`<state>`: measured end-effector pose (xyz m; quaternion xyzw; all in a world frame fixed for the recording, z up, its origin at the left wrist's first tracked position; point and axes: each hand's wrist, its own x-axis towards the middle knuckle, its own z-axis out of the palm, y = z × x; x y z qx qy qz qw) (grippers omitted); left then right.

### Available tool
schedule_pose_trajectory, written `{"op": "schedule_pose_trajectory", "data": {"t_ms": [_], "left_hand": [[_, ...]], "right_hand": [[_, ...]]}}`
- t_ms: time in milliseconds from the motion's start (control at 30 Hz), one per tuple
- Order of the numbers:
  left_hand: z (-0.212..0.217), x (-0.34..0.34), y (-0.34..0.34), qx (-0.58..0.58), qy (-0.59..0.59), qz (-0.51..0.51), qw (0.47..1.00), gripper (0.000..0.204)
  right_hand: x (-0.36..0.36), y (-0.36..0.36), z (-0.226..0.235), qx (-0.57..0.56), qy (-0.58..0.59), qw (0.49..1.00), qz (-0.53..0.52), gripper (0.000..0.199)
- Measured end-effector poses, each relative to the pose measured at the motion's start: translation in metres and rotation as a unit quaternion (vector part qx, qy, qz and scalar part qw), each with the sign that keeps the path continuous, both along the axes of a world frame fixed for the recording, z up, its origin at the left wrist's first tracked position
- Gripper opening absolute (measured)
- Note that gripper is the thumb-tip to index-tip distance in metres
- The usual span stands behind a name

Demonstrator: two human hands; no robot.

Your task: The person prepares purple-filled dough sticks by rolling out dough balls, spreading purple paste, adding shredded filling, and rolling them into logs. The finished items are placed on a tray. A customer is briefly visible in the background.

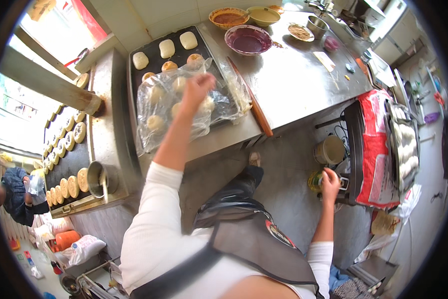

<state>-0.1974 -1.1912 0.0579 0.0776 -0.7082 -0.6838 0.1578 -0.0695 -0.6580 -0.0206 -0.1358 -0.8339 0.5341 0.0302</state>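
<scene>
closest to me is the dark apron (254, 239) over white sleeves, and from there i follow both arms out. left hand (196, 89) is up over the black baking tray (156, 62), fingers pinched on the clear plastic sheet (154, 107) that lies over the near part of it. right hand (329, 183) is low at my right, closed around a small yellow-green bottle (314, 180) down near the floor.

as i judge it, the tray is only part covered: the near dough pieces (155, 122) sit under the sheet, while the far row of pale buns (166, 48) is bare, so the plastic is partly drawn and not settled either way. i can't tell which way it is going.

outward from the tray: a long wooden rolling pin (251, 99) lies on the steel table (293, 84) just right of it. at the far edge stand a purple bowl (248, 40) of dark red filling, an orange bowl (228, 18) of brownish paste, a yellowish bowl (264, 16), and a small plate (300, 32) of crumbly bits. to the left, a griddle (69, 154) holds rows of browned flat cakes, with a metal cup (101, 179) at its near end. right, a rack of pale dough (406, 144) sits beside a red sack (376, 149). a tan bucket (329, 149) stands on the floor; contents unclear.
</scene>
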Motion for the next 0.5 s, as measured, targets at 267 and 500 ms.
{"op": "schedule_pose_trajectory", "data": {"t_ms": [267, 500], "left_hand": [[-0.061, -0.217, -0.159, -0.334, -0.157, 0.211, 0.905, 0.009], [-0.103, -0.29, -0.211, 0.1, -0.379, 0.34, 0.855, 0.049]], "right_hand": [[-0.194, -0.216, -0.023, 0.254, 0.003, 0.881, 0.4, 0.037], [-0.248, -0.202, -0.004, 0.074, -0.091, 0.829, 0.547, 0.03]]}}
